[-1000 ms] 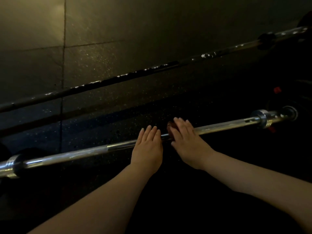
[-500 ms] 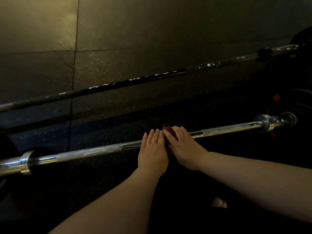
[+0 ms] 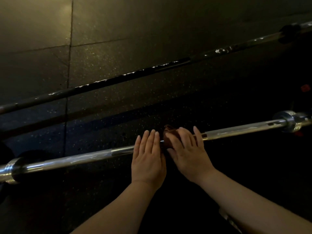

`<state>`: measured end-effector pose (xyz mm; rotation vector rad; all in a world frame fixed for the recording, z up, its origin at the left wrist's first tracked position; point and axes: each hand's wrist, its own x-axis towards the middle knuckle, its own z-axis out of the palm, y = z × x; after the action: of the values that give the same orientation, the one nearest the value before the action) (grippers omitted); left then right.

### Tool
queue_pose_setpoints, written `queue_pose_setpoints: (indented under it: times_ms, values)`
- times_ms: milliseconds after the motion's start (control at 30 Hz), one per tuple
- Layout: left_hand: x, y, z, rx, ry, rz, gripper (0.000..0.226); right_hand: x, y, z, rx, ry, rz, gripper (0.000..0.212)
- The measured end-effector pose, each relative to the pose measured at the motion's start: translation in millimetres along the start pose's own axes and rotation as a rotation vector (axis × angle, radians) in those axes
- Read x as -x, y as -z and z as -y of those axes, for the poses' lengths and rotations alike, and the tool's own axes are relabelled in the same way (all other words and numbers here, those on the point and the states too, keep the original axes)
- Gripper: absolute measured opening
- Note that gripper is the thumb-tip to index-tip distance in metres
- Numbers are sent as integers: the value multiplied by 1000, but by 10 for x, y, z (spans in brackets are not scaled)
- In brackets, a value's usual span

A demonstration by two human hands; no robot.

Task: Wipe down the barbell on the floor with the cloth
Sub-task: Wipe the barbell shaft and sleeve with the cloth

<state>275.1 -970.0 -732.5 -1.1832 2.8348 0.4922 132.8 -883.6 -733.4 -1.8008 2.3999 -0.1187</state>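
A chrome barbell (image 3: 239, 130) lies on the dark rubber floor, running from lower left to right, with collars near both ends. A dark reddish-brown cloth (image 3: 168, 136) is bunched on the shaft at its middle. My right hand (image 3: 185, 149) rests on the cloth and presses it onto the bar, fingers spread, thumb and forefinger around the fabric. My left hand (image 3: 147, 157) lies flat over the shaft just left of the cloth, fingers together and extended, touching the cloth's left edge. The part of the shaft beneath both hands is hidden.
A second, darker and worn barbell (image 3: 135, 74) lies farther away, parallel to the first. Speckled black rubber floor tiles (image 3: 101, 31) with seams fill the background. Dark weight plates sit at the far left (image 3: 6, 154) and upper right (image 3: 287, 33). The lighting is dim.
My right hand has spread its fingers wider over the cloth and shifted slightly right along the bar. My left hand stays flat beside it. The view has shifted a little.
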Motion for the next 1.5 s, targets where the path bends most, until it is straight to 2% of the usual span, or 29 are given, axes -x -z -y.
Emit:
queue_pose_setpoints:
  times_ms: [133, 267, 333, 433, 467, 500, 600, 667, 800, 833, 933, 967, 1000, 1067, 1133, 1167, 1267, 1333, 1367, 1500]
  values:
    - [-28, -29, -62, 39, 23, -31, 56, -5, 5, 140, -125, -259, -87, 46]
    - [-2, -56, 51, 18, -21, -32, 56, -52, -122, 252, -162, -23, -61, 47]
    - [7, -45, 91, 23, -50, -33, 57, -54, -121, 75, -110, -1, -89, 44]
    - [-5, -41, 1, 41, -14, -50, 58, 1, -23, -7, -199, -300, -181, 42]
    - [-12, -39, -42, 46, 11, -58, 58, -3, -17, 37, -232, -344, -182, 43]
    - [-18, -33, -84, 53, 28, -60, 58, -18, -15, 92, -259, -313, -163, 44]
    - [0, -22, -112, 39, 42, -59, 61, -52, -64, 132, -247, -23, -72, 45]
    - [10, -19, -102, 32, 47, -67, 61, -57, -42, -34, -182, 24, -88, 42]
    - [-40, -64, -184, 45, 88, -114, 57, -6, 39, -210, -256, -387, -240, 41]
    - [-60, -74, -210, 52, 93, -114, 58, -11, 35, -160, -277, -377, -233, 42]
    - [-96, -75, -228, 6, 75, -93, 58, -5, -54, -28, -277, -63, -144, 42]
    - [-101, -68, -219, -15, 63, -90, 58, -4, -60, -71, -243, -14, -127, 42]
    - [-117, -64, -225, -19, 59, -92, 58, -8, -57, -160, -197, -30, -134, 41]
    - [-156, -52, -265, -6, 63, -100, 59, 12, -8, -311, -150, -222, -199, 37]
    - [-211, -51, -332, -28, 19, -83, 58, 46, 16, -358, -230, -438, -256, 36]
    - [-245, -53, -370, -47, -20, -64, 57, 49, 7, -342, -287, -446, -263, 36]
    - [-361, -21, -497, -42, -104, 11, 51, 89, -60, -371, -323, -138, -231, 36]
    - [-435, 12, -588, -7, -109, 50, 49, 87, -30, -591, -262, -47, -239, 33]
    - [-462, 9, -630, 8, -102, 58, 49, 80, 1, -724, -244, -95, -273, 32]
    - [-521, -26, -803, 27, -65, 30, 53, 106, 83, -926, -311, -517, -372, 36]
